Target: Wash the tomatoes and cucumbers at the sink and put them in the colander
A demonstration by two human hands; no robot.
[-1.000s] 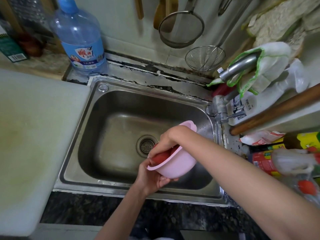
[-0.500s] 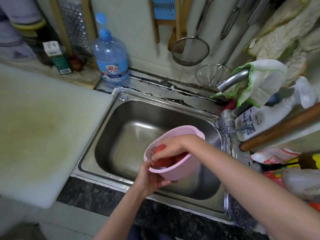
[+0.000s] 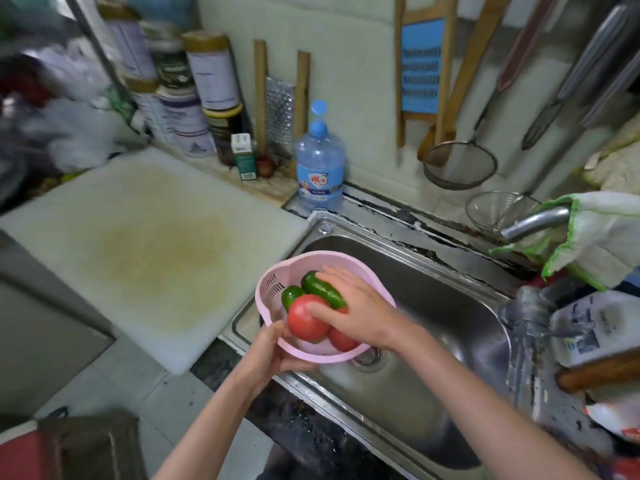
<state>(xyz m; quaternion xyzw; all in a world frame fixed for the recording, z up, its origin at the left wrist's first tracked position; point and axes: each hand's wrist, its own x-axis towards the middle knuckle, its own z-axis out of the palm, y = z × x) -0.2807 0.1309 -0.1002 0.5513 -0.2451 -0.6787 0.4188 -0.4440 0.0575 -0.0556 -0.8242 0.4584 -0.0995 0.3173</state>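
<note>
Colander [image 3: 273, 284], pink, held over sink's [image 3: 433, 306] L edge beside white cutting board [image 3: 138, 237], w/ 2 tomatoes [image 3: 304, 323] & 2 cucumbers [image 3: 320, 287] inside. L hand [image 3: 273, 351] grips its near rim, thumb on top, fingers curled underneath. R hand [image 3: 356, 306] lies flat on the veg, fingers nearly straight, touching upper cucumber & front tomato, gripping neither.

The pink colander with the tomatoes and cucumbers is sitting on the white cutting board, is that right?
Not quite. In the head view the pink colander with the tomatoes and cucumbers is held by the left hand over the sink, beside the white cutting board, not sitting on it.
</note>
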